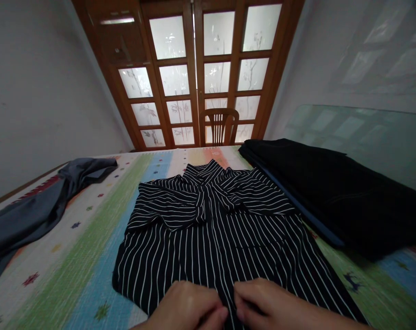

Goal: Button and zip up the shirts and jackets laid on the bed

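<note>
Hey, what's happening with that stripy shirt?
Somebody has both hands at the near end of a black-and-white striped shirt that lies on a colourful tablecloth. The left hand and right hand are side by side with curled fingers, but I can't tell if they're gripping the cloth. The shirt's sleeves are bent in over its front. A dark pile of clothes sits to the right, and a grey garment lies to the left.

Dim room | daylight through door panes point(174, 79) | reflections on pale panel point(373, 142) | wide-angle stretch toward edges
</note>
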`<state>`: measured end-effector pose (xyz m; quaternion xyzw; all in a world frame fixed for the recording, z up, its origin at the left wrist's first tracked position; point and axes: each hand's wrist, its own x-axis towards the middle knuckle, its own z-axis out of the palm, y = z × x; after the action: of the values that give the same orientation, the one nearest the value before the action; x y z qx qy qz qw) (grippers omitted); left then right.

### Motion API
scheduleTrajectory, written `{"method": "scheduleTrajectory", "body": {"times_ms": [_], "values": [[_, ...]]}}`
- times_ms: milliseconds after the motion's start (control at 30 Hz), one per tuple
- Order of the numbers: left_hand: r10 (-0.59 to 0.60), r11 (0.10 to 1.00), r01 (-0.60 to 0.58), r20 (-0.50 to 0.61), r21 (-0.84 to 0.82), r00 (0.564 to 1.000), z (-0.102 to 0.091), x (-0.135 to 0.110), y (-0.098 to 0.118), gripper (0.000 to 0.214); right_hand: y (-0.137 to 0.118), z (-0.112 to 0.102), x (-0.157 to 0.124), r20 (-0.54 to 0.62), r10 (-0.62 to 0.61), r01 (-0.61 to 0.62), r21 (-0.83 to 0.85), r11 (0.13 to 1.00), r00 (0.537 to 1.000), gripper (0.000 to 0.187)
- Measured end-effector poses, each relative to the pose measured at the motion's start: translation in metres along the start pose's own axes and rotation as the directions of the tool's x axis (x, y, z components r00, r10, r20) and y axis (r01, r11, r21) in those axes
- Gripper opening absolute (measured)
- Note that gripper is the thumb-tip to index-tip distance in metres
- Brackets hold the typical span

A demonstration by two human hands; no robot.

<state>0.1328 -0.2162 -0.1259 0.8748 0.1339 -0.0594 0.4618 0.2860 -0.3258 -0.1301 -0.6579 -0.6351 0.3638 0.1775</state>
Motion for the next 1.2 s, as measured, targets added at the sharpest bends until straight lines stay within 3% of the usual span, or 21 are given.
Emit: {"method": "scheduleTrajectory", "body": {"times_ms": [100, 167, 333, 467, 600, 733, 833, 933, 1033, 1200], "values": [[-0.172, 0.985, 0.172, -0.092, 0.0, 0.981, -0.003, 0.009, 0.004, 0.026, -0.001, -0.007, -0.002, -0.006, 0.003, -0.001, 0.332, 0.943, 1.0, 0.017], [-0.245, 0.963, 0.242, -0.018, -0.119, 0.969, -0.001, 0.012, 0.004, 0.026, 0.002, -0.009, -0.002, -0.055, -0.007, 0.032, 0.464, 0.885, 0.998, 0.027], [-0.171, 0.866, 0.189, 0.081, -0.462, 0.982, 0.011, 0.015, -0.004, 0.05, 0.007, 0.0, 0.003, -0.12, -0.065, 0.124, 0.585, 0.801, 0.991, 0.042], [-0.187, 0.773, 0.172, 0.039, -0.611, 0.982, 0.02, 0.022, -0.015, 0.052, 0.008, 0.011, 0.005, -0.106, -0.085, 0.133, 0.623, 0.771, 0.991, 0.045], [-0.169, 0.727, 0.143, 0.026, -0.671, 0.985, 0.027, 0.028, -0.026, 0.046, 0.008, 0.015, 0.005, -0.06, -0.014, 0.046, 0.566, 0.823, 0.998, 0.03], [-0.179, 0.711, 0.135, 0.008, -0.69, 0.984, 0.029, 0.033, -0.032, 0.042, 0.006, 0.017, 0.006, -0.089, 0.045, -0.007, 0.387, 0.922, 0.995, 0.009], [-0.218, 0.767, 0.146, -0.039, -0.624, 0.975, 0.031, 0.033, -0.031, 0.035, 0.006, 0.021, 0.007, -0.104, 0.057, -0.032, 0.233, 0.972, 0.993, 0.014], [-0.255, 0.873, 0.182, -0.105, -0.452, 0.961, 0.032, 0.031, -0.025, 0.026, 0.007, 0.025, 0.009, -0.103, 0.138, -0.128, 0.093, 0.987, 0.985, 0.023], [-0.291, 0.909, 0.241, -0.104, -0.338, 0.951, 0.03, 0.028, -0.018, 0.02, 0.008, 0.026, 0.009, -0.121, 0.151, -0.154, -0.017, 0.988, 0.981, 0.029], [-0.319, 0.9, 0.265, -0.109, -0.347, 0.941, 0.027, 0.026, -0.015, 0.019, 0.009, 0.021, 0.009, -0.012, 0.09, -0.089, 0.065, 0.994, 0.996, 0.029]]}}
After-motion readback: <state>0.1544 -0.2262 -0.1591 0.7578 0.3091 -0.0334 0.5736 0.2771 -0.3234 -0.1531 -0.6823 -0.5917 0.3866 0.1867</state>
